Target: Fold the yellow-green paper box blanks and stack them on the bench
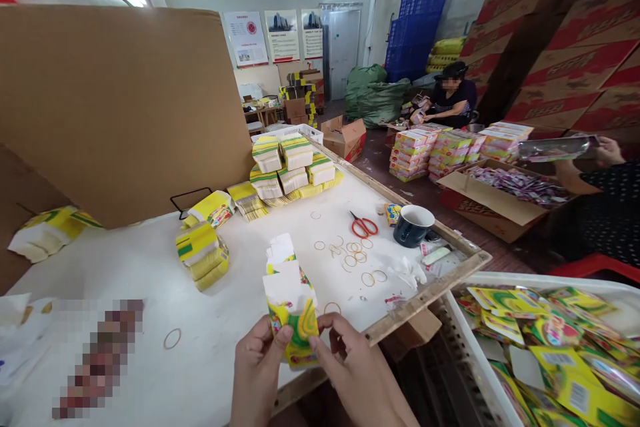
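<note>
Between my two hands is a small yellow-and-green printed carton (299, 330), its white flaps standing up at the far end. My left hand (263, 353) pinches its left side, thumb on the front face. On the right side, my right hand (343, 353) grips the carton's edge with thumb and fingers. Just beyond it, partly hidden, white and yellow carton flaps (281, 248) show on the table. Stacks of flat cartons (203, 255) lie farther back to the left.
On the white table (140, 267) are rubber bands (353, 255), red-handled scissors (364, 227) and a dark mug (413, 225). More carton bundles (293, 170) are piled at the back. A bin (500, 390) of printed cartons stands right. Two people work beyond, near open boxes (493, 213).
</note>
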Available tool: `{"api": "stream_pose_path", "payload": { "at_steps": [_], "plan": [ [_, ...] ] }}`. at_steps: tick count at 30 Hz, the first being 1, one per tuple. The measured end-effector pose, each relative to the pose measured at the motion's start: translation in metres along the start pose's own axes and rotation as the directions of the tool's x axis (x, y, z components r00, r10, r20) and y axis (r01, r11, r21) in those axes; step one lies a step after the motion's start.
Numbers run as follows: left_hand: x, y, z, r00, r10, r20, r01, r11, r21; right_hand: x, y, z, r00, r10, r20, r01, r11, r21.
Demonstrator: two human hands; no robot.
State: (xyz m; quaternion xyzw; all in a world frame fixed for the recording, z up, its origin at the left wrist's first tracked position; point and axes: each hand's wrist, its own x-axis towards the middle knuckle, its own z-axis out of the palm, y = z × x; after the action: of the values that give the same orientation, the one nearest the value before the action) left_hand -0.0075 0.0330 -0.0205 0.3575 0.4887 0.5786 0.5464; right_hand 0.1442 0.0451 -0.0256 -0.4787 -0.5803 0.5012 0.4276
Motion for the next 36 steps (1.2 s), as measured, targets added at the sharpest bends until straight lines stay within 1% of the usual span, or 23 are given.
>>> {"api": "stream_pose_path", "payload": {
  "at_steps": [3, 5, 7, 9, 13, 16, 19, 21, 23, 26, 28, 31, 32, 33, 36],
  "plan": [
    [-0.002, 0.000, -0.001, 0.999, -0.025, 0.047, 0.024, 0.999, 0.037, 0.004, -0.001, 0.000, 0.999, -0.040, -0.023, 0.043, 0.987, 0.155],
    [-0.003, -0.001, 0.000, 0.999, -0.003, 0.040, -0.001, 0.996, 0.090, 0.006, -0.004, -0.001, 0.997, -0.060, -0.040, 0.068, 0.969, 0.236],
    [-0.006, -0.002, 0.000, 0.999, 0.053, 0.011, -0.054, 0.984, 0.169, 0.007, -0.006, -0.002, 0.996, -0.075, -0.043, 0.084, 0.965, 0.250],
    [-0.010, -0.002, 0.001, 0.995, 0.095, 0.011, -0.095, 0.972, 0.217, 0.007, -0.005, -0.003, 0.996, -0.091, -0.014, 0.092, 0.967, 0.239],
    [-0.018, 0.003, 0.004, 0.996, 0.066, 0.064, -0.074, 0.988, 0.134, 0.005, -0.002, -0.008, 0.987, -0.145, 0.069, 0.126, 0.967, 0.221],
    [-0.023, 0.006, 0.006, 0.996, 0.022, 0.085, -0.032, 0.993, 0.116, 0.007, -0.003, -0.017, 0.976, -0.154, 0.152, 0.117, 0.967, 0.226],
    [-0.025, 0.005, 0.005, 0.986, -0.047, 0.162, 0.030, 0.994, 0.104, 0.008, -0.007, -0.025, 0.959, -0.146, 0.241, 0.103, 0.978, 0.181],
    [-0.026, 0.002, 0.005, 0.980, -0.074, 0.186, 0.067, 0.997, 0.044, 0.008, -0.009, -0.027, 0.958, -0.153, 0.244, 0.125, 0.984, 0.126],
    [-0.027, -0.001, 0.007, 0.983, -0.088, 0.159, 0.095, 0.995, -0.034, 0.007, -0.009, -0.027, 0.965, -0.168, 0.202, 0.146, 0.982, 0.119],
    [-0.029, -0.003, 0.011, 0.988, -0.097, 0.117, 0.107, 0.991, -0.083, 0.005, -0.007, -0.024, 0.978, -0.158, 0.134, 0.123, 0.964, 0.237],
    [-0.029, -0.001, 0.011, 0.989, -0.084, 0.125, 0.090, 0.995, -0.046, 0.005, -0.008, -0.024, 0.976, -0.176, 0.131, 0.137, 0.955, 0.263],
    [-0.024, 0.003, 0.005, 0.987, -0.049, 0.150, 0.037, 0.996, 0.083, 0.007, -0.012, -0.029, 0.947, -0.283, 0.153, 0.256, 0.950, 0.178],
    [-0.023, 0.005, 0.003, 0.988, -0.033, 0.152, 0.012, 0.990, 0.137, 0.007, -0.013, -0.031, 0.942, -0.291, 0.165, 0.268, 0.952, 0.149],
    [-0.021, 0.005, 0.000, 0.988, -0.018, 0.154, -0.012, 0.980, 0.196, 0.008, -0.014, -0.033, 0.945, -0.268, 0.187, 0.247, 0.961, 0.127],
    [-0.019, 0.002, -0.004, 0.986, 0.016, 0.165, -0.071, 0.940, 0.334, 0.008, -0.015, -0.033, 0.957, -0.100, 0.273, 0.082, 0.994, 0.077]
  ]
}}
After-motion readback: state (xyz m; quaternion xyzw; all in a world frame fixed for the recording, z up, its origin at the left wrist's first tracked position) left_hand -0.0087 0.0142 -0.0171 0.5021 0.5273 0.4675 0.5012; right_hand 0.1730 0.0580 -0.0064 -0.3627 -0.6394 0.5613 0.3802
